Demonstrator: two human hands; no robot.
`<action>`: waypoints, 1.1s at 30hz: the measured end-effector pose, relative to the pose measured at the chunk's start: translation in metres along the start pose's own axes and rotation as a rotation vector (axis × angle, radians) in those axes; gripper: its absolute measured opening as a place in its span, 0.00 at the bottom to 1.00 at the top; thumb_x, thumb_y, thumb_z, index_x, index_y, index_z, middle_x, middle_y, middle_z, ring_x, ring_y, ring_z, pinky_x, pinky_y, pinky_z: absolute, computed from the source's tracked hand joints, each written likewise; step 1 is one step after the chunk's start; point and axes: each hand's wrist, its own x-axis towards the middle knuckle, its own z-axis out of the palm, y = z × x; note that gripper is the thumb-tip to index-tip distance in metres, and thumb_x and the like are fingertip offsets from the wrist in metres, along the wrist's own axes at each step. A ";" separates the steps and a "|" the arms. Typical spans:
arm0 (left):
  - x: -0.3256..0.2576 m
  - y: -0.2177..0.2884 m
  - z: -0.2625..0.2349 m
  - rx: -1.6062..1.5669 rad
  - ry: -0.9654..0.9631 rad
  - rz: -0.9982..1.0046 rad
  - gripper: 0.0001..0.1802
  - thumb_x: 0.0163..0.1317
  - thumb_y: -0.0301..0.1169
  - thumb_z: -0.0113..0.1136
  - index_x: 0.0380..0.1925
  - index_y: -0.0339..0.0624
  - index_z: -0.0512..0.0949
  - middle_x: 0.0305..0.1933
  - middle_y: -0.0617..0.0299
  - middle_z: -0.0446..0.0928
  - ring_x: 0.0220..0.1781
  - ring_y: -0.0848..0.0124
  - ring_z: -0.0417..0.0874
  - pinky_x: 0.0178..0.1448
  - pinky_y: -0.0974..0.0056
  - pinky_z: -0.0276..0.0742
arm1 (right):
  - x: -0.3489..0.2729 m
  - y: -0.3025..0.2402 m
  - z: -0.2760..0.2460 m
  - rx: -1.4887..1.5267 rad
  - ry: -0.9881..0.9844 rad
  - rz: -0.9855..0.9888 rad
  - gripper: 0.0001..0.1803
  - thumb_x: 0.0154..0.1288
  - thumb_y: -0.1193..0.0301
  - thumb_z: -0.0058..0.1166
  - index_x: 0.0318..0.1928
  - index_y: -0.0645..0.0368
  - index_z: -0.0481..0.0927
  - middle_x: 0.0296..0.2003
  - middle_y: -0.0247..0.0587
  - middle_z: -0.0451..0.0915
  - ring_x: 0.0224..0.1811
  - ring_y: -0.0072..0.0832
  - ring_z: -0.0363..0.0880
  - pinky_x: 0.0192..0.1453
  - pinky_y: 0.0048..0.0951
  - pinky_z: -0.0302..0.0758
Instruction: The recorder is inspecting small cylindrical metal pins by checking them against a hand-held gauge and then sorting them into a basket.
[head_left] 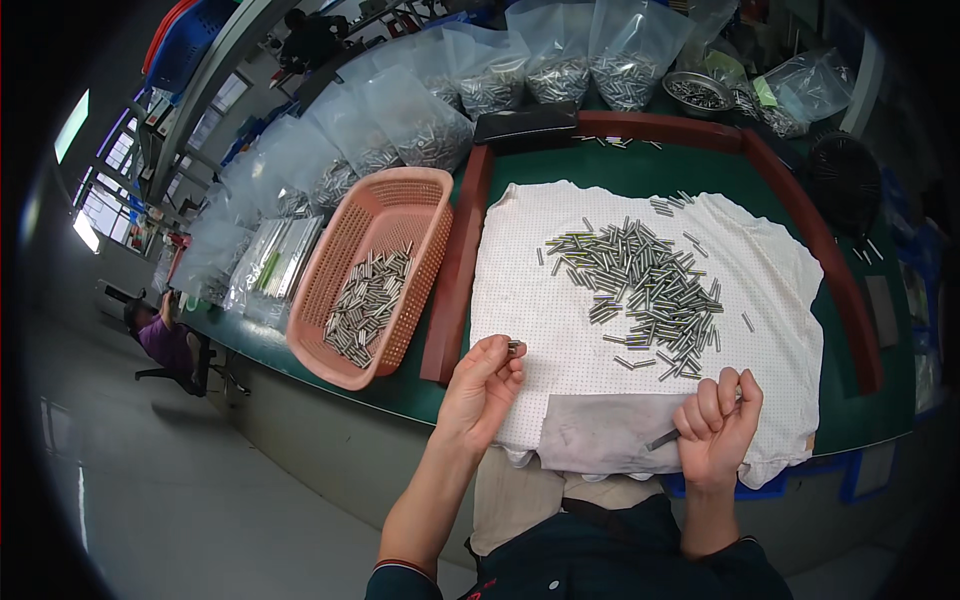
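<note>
My left hand (482, 383) is closed in a pinch on a few short metal pins (514, 346), over the left edge of a white dotted cloth (512, 270). Curled into a fist, my right hand (716, 425) grips a thin dark strip-like tool (662, 440) whose end sticks out toward the left. Something small shows near that hand's thumb, too small to name. Beyond both hands a loose heap of silvery metal pins (650, 285) is spread on the cloth. Under the tool lies a folded grey cloth (600, 432) at the near edge.
A pink perforated basket (432, 262) partly filled with pins stands on the left. Reddish-brown rails (462, 270) frame the green table. Clear bags (625, 65) of metal parts line the back, beside a round metal bowl (698, 92). A person (170, 340) sits far left.
</note>
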 end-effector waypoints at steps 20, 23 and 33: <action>-0.015 0.026 0.043 1.752 -0.141 1.208 0.09 0.39 0.18 0.61 0.24 0.37 0.76 0.26 0.61 0.72 0.29 0.67 0.70 0.33 0.66 0.64 | 0.001 -0.004 -0.006 0.000 -0.021 0.027 0.21 0.67 0.59 0.25 0.16 0.51 0.56 0.08 0.27 0.51 0.09 0.16 0.43 0.15 0.20 0.47; -0.003 -0.010 0.055 1.783 -0.461 1.137 0.11 0.39 0.20 0.60 0.27 0.39 0.76 0.27 0.63 0.71 0.29 0.67 0.70 0.34 0.65 0.65 | 0.000 -0.003 -0.002 0.007 -0.028 0.034 0.21 0.67 0.59 0.25 0.16 0.51 0.56 0.08 0.26 0.51 0.09 0.16 0.43 0.15 0.20 0.48; 0.034 -0.051 0.052 1.849 -0.709 1.138 0.09 0.39 0.22 0.60 0.24 0.39 0.75 0.26 0.63 0.70 0.28 0.66 0.70 0.34 0.64 0.66 | 0.002 -0.003 -0.003 0.017 -0.025 0.050 0.21 0.66 0.59 0.25 0.17 0.52 0.56 0.09 0.27 0.52 0.09 0.16 0.44 0.15 0.21 0.48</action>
